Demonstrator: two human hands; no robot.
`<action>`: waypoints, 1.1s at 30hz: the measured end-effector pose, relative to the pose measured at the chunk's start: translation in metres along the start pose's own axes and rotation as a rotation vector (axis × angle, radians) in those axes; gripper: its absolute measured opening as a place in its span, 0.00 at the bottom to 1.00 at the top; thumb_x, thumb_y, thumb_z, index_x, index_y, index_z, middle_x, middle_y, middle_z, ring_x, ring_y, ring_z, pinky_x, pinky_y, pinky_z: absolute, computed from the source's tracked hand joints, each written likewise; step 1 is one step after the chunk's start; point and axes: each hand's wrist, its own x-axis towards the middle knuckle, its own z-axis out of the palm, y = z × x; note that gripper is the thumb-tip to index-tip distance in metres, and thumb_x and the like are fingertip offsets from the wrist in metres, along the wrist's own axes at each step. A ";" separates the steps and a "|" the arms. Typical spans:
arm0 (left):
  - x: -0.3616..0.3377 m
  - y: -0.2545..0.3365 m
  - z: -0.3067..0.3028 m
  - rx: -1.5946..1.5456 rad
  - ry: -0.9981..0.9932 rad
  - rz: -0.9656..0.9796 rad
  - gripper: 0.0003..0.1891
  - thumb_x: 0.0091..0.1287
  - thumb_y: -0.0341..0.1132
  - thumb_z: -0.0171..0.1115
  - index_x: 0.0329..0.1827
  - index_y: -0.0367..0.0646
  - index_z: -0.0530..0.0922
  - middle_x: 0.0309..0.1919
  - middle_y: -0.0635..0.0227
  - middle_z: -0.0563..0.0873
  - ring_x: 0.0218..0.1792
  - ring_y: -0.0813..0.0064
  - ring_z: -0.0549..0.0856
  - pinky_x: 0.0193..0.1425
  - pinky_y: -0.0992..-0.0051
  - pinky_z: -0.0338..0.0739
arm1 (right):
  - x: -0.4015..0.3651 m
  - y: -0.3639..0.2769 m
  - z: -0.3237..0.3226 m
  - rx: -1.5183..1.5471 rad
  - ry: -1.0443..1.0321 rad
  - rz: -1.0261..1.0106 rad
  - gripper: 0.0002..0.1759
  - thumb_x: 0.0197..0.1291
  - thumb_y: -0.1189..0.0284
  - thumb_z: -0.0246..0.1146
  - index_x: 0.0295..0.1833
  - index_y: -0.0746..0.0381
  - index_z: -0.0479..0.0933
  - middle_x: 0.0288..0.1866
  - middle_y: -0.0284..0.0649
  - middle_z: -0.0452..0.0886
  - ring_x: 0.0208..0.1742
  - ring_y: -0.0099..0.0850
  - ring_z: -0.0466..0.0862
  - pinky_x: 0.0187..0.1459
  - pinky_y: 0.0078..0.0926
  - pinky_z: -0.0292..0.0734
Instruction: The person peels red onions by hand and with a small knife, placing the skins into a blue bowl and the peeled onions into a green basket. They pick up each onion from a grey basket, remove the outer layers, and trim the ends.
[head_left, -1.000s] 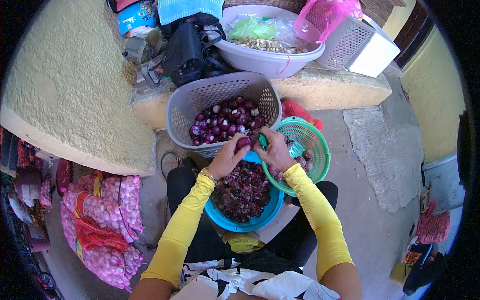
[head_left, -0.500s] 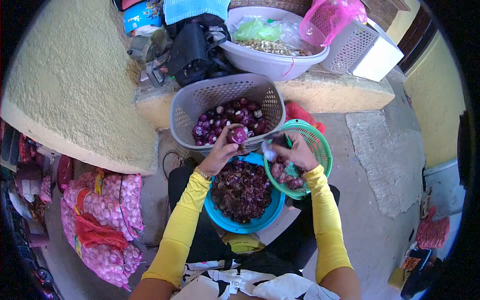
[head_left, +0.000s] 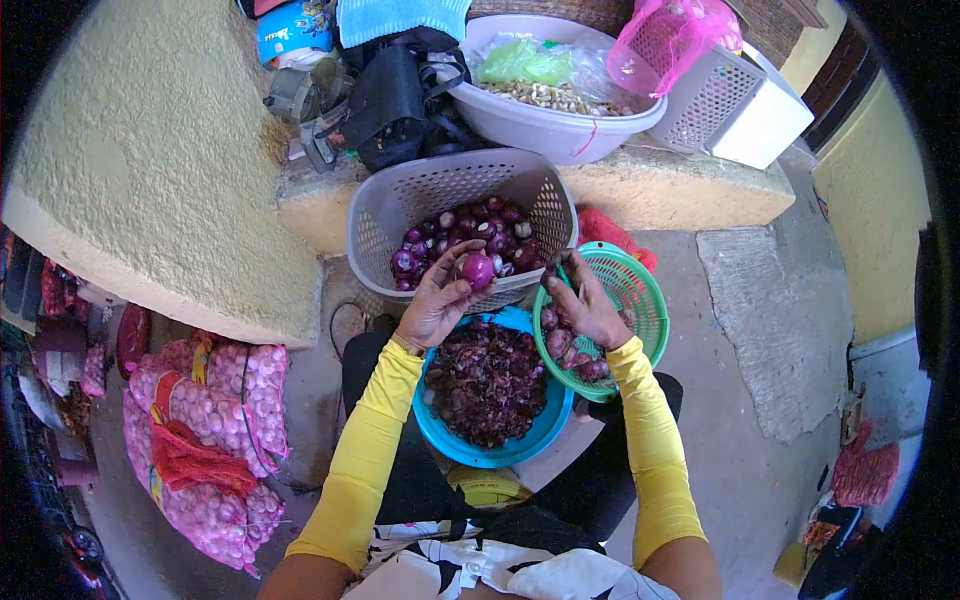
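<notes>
My left hand [head_left: 437, 300] is closed around a peeled red onion [head_left: 476, 270], held up above the near rim of the grey basket. In that grey perforated basket [head_left: 365, 225] lie many peeled purple onions [head_left: 490, 228]. Fingers bent, my right hand [head_left: 590, 305] grips a small knife [head_left: 563, 273]; only a bit of green shows and its blade cannot be made out. Below that hand is a green colander [head_left: 655, 320] with unpeeled onions [head_left: 560, 345]. A blue basin [head_left: 425, 425] full of dark onion skins [head_left: 487, 385] sits between my knees.
On the ledge [head_left: 660, 190] stand a lilac tub [head_left: 540, 125], a black bag [head_left: 388, 105] and a white perforated basket [head_left: 715, 105]. Pink net sacks of bulbs [head_left: 215, 410] lie at the left by the wall. Red netting [head_left: 605, 230] lies behind the colander.
The onion in my left hand has turned and now shows a smooth, shiny purple side. My right hand has drawn slightly up, and the pale blur beside its fingers is gone.
</notes>
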 end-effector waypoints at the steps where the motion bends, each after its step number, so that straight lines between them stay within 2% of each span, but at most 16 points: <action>1: 0.001 0.000 -0.001 -0.049 -0.053 -0.011 0.28 0.67 0.26 0.64 0.69 0.43 0.66 0.67 0.62 0.71 0.64 0.68 0.76 0.69 0.62 0.75 | 0.000 -0.004 0.000 -0.001 -0.001 -0.004 0.45 0.69 0.53 0.59 0.74 0.78 0.52 0.63 0.61 0.72 0.60 0.38 0.76 0.63 0.31 0.69; 3: 0.003 0.000 -0.001 -0.100 -0.085 -0.020 0.28 0.67 0.28 0.64 0.69 0.42 0.66 0.67 0.60 0.72 0.65 0.67 0.75 0.69 0.61 0.74 | -0.004 -0.015 0.000 0.080 0.010 0.160 0.27 0.74 0.65 0.55 0.72 0.64 0.60 0.50 0.35 0.74 0.44 0.21 0.71 0.46 0.19 0.72; 7: 0.001 0.000 0.005 -0.102 -0.059 -0.045 0.28 0.68 0.34 0.63 0.70 0.41 0.66 0.65 0.56 0.74 0.66 0.65 0.75 0.71 0.58 0.72 | -0.002 -0.005 0.007 0.011 0.013 0.125 0.25 0.75 0.65 0.52 0.72 0.62 0.61 0.47 0.33 0.75 0.39 0.18 0.71 0.41 0.16 0.71; 9: 0.001 -0.001 0.005 -0.133 -0.057 -0.038 0.27 0.69 0.36 0.61 0.70 0.41 0.65 0.65 0.56 0.74 0.66 0.65 0.75 0.71 0.58 0.72 | -0.001 -0.017 0.005 0.031 0.010 0.022 0.30 0.74 0.61 0.54 0.69 0.74 0.62 0.60 0.56 0.77 0.58 0.37 0.79 0.61 0.33 0.71; 10: 0.001 -0.001 0.005 -0.166 -0.056 -0.033 0.27 0.70 0.38 0.59 0.70 0.40 0.65 0.64 0.55 0.74 0.66 0.64 0.75 0.71 0.58 0.72 | 0.000 -0.019 0.004 0.032 0.010 0.022 0.30 0.74 0.61 0.54 0.69 0.74 0.62 0.60 0.56 0.77 0.58 0.37 0.79 0.61 0.33 0.71; 12: 0.002 0.000 0.007 -0.163 -0.062 -0.030 0.28 0.70 0.39 0.57 0.71 0.40 0.65 0.64 0.56 0.74 0.66 0.65 0.75 0.71 0.58 0.72 | 0.002 -0.022 0.003 0.141 -0.095 0.073 0.23 0.74 0.64 0.55 0.63 0.72 0.68 0.51 0.50 0.80 0.50 0.33 0.79 0.55 0.30 0.74; 13: 0.001 0.001 0.007 -0.159 -0.067 -0.028 0.28 0.70 0.41 0.56 0.71 0.40 0.64 0.64 0.56 0.74 0.66 0.65 0.75 0.71 0.58 0.72 | 0.001 -0.017 0.005 0.141 -0.096 0.075 0.23 0.74 0.64 0.55 0.63 0.72 0.68 0.51 0.50 0.80 0.50 0.33 0.79 0.55 0.30 0.74; 15: 0.002 0.002 0.007 -0.205 -0.074 -0.056 0.28 0.70 0.42 0.55 0.72 0.40 0.64 0.64 0.56 0.74 0.65 0.65 0.75 0.71 0.58 0.72 | 0.001 -0.012 0.011 0.077 -0.015 0.045 0.21 0.73 0.65 0.58 0.59 0.72 0.70 0.43 0.45 0.80 0.45 0.28 0.77 0.49 0.27 0.74; 18: 0.002 0.000 0.007 -0.254 -0.082 -0.073 0.28 0.71 0.43 0.54 0.72 0.41 0.64 0.63 0.57 0.75 0.65 0.65 0.75 0.71 0.59 0.72 | -0.001 -0.028 0.015 0.140 0.010 0.046 0.20 0.71 0.66 0.60 0.57 0.72 0.71 0.39 0.43 0.79 0.40 0.24 0.75 0.44 0.25 0.74; 23: 0.003 -0.003 0.004 -0.242 -0.044 -0.067 0.26 0.72 0.43 0.53 0.70 0.41 0.65 0.62 0.57 0.76 0.65 0.65 0.75 0.69 0.61 0.73 | 0.000 -0.028 0.013 0.126 -0.065 0.043 0.23 0.69 0.65 0.62 0.58 0.73 0.72 0.41 0.44 0.81 0.41 0.24 0.77 0.43 0.25 0.75; 26: 0.004 -0.004 0.006 -0.202 0.017 -0.085 0.27 0.74 0.46 0.52 0.70 0.41 0.66 0.61 0.58 0.77 0.59 0.68 0.79 0.65 0.65 0.76 | 0.001 -0.023 0.013 0.114 -0.073 0.041 0.24 0.68 0.64 0.64 0.58 0.73 0.72 0.41 0.44 0.83 0.41 0.24 0.79 0.44 0.26 0.76; 28: 0.006 -0.008 0.002 -0.234 0.033 -0.128 0.27 0.75 0.53 0.50 0.67 0.41 0.69 0.57 0.59 0.80 0.51 0.73 0.82 0.56 0.71 0.78 | 0.001 -0.013 0.015 0.086 -0.077 0.029 0.24 0.67 0.64 0.65 0.58 0.73 0.72 0.40 0.44 0.83 0.41 0.25 0.79 0.43 0.26 0.76; 29: 0.006 -0.010 0.001 -0.235 0.034 -0.129 0.27 0.75 0.53 0.50 0.67 0.41 0.69 0.57 0.59 0.80 0.51 0.73 0.82 0.56 0.71 0.78 | 0.002 0.001 0.019 0.025 -0.013 -0.003 0.23 0.67 0.65 0.65 0.57 0.72 0.73 0.39 0.43 0.84 0.39 0.25 0.80 0.43 0.27 0.77; 31: 0.007 -0.011 -0.001 -0.145 0.084 -0.145 0.25 0.76 0.57 0.45 0.57 0.44 0.73 0.46 0.62 0.82 0.32 0.79 0.78 0.42 0.75 0.75 | 0.003 -0.015 0.021 -0.036 0.050 -0.036 0.22 0.67 0.65 0.65 0.57 0.71 0.74 0.39 0.43 0.85 0.38 0.26 0.81 0.43 0.27 0.77; 32: 0.007 -0.012 -0.004 -0.146 0.084 -0.144 0.25 0.76 0.57 0.45 0.57 0.44 0.73 0.46 0.62 0.82 0.32 0.79 0.78 0.42 0.75 0.75 | 0.003 -0.024 0.020 0.050 0.067 -0.098 0.21 0.66 0.65 0.65 0.56 0.70 0.75 0.37 0.42 0.85 0.37 0.27 0.81 0.43 0.27 0.77; 33: 0.007 -0.012 -0.006 -0.104 0.112 -0.209 0.25 0.76 0.58 0.45 0.55 0.44 0.74 0.40 0.64 0.82 0.28 0.80 0.75 0.38 0.77 0.73 | 0.003 -0.035 0.020 0.138 0.084 -0.160 0.20 0.66 0.64 0.66 0.55 0.69 0.76 0.36 0.42 0.85 0.35 0.28 0.81 0.44 0.27 0.77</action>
